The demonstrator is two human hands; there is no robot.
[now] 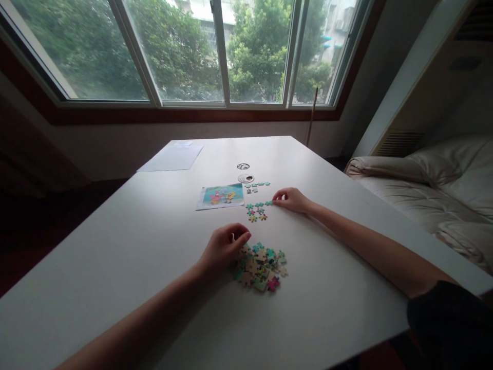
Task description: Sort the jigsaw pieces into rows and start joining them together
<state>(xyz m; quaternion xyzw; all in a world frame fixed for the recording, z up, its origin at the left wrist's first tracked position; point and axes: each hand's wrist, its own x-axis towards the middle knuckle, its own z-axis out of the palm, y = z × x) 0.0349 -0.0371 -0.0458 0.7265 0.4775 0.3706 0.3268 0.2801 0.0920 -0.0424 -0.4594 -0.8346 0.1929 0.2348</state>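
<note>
A loose heap of jigsaw puzzle pieces (252, 266), in green, tan, yellow and magenta, lies on the white table. Over its upper left edge is my left hand (224, 245), fingers curled in toward the thumb; whatever may be between them is hidden. Farther out, the fingertips of my right hand (293, 200) are pinched at a teal puzzle piece (268, 203), the right end of a short row. Below that row sit several yellow and pink pieces (257, 213). Another group of teal and grey pieces (254, 185) lies beyond it. Left of these is a cartoon picture sheet (222, 196).
On the white table (134, 241), two round stickers or discs (243, 166) lie past the pieces. Pale paper sheets (171, 157) rest at the far left corner. A sofa (416, 180) stands to the right, and a window (185, 51) is behind the table.
</note>
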